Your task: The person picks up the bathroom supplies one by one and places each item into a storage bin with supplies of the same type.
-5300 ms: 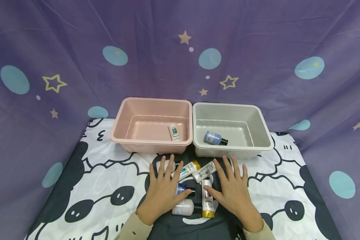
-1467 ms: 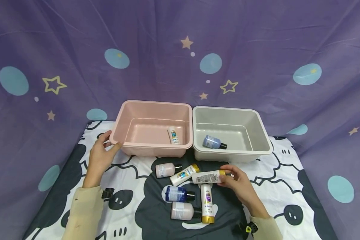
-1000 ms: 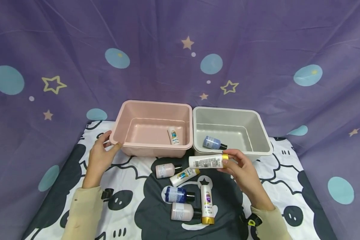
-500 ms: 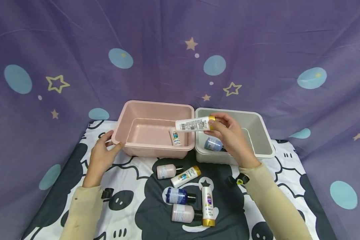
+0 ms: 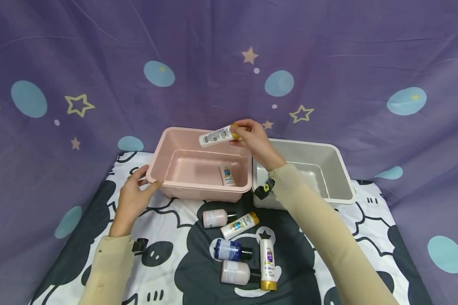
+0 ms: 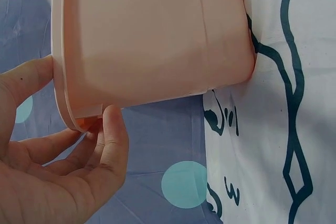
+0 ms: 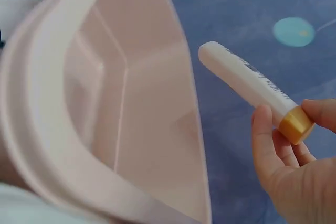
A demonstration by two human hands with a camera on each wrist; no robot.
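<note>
My right hand [image 5: 255, 140] pinches a white squeeze tube [image 5: 216, 136] by its gold cap, holding it above the back right part of the pink bin [image 5: 198, 191]. The right wrist view shows the same tube [image 7: 247, 80] tilted, with thumb and fingers around the gold cap [image 7: 296, 125]. At the bin's front left corner my left hand [image 5: 134, 199] grips the rim, its fingers [image 6: 115, 145] curled under the lip in the left wrist view. A small white tube [image 5: 227, 175] lies inside the pink bin.
A grey bin [image 5: 309, 146] stands against the pink one; my right forearm hides part of it. On the cloth lie pink bottles [image 5: 214, 218] [image 5: 235, 272], a blue bottle [image 5: 229, 250] and gold-capped tubes [image 5: 238, 225] [image 5: 267, 262]. A purple star-patterned curtain [image 5: 213, 63] hangs behind.
My right hand has picked the white tube off the cloth and carried it up and left, over the pink bin. The left hand, earlier over the bottles, has stayed on the bin's rim recently.
</note>
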